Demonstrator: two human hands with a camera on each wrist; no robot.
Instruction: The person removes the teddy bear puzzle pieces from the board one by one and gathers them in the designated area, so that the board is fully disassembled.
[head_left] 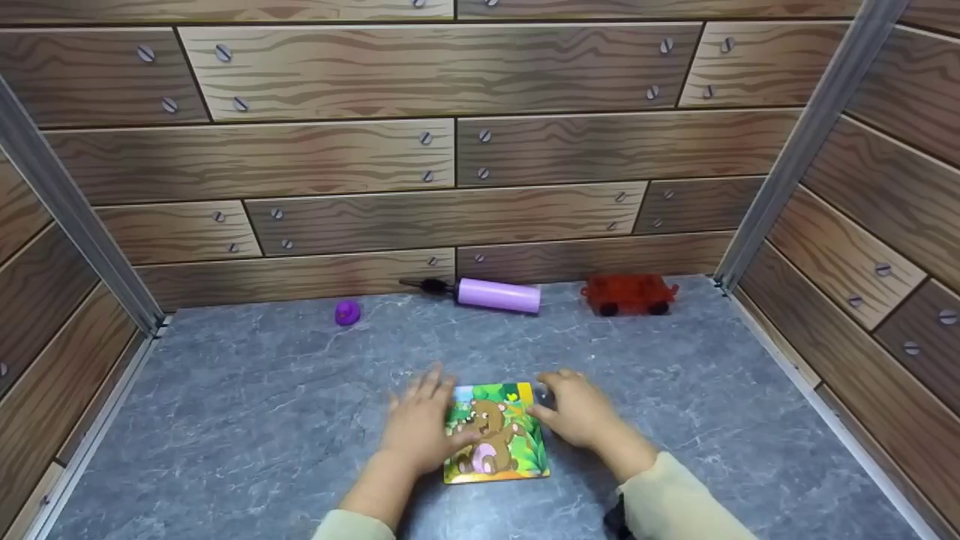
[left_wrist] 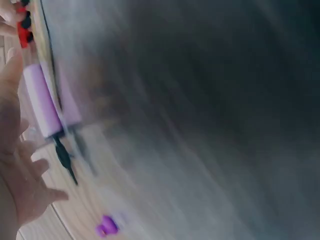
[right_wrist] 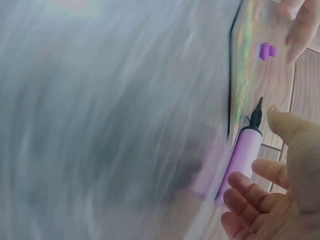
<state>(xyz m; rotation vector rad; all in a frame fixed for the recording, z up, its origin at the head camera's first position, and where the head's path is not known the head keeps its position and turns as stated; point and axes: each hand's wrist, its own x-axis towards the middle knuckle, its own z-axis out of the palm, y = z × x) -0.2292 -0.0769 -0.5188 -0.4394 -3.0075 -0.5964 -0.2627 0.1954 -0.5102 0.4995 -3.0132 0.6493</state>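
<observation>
A square picture board point(head_left: 499, 442) with a cartoon bear on a green background lies at the front middle of the grey tabletop. My left hand point(head_left: 420, 424) is at its left side, fingers spread, with the thumb reaching over the bear picture. On the other side is my right hand point(head_left: 577, 409), its thumb near the board's upper right edge and its fingers loosely bent. Both wrist views show the board only as a thin edge-on strip, the right one with coloured glints on the board point(right_wrist: 242, 75). The fingers point(right_wrist: 250, 192) of the right hand curve loosely there, around nothing.
Along the back wall lie a small purple toy point(head_left: 346, 313), a lilac hand pump point(head_left: 498, 295) with a black nozzle, and a red toy wagon point(head_left: 630, 294) with black wheels. Wood-patterned panels point(head_left: 450, 150) enclose the tabletop point(head_left: 262, 420) at the back and both sides.
</observation>
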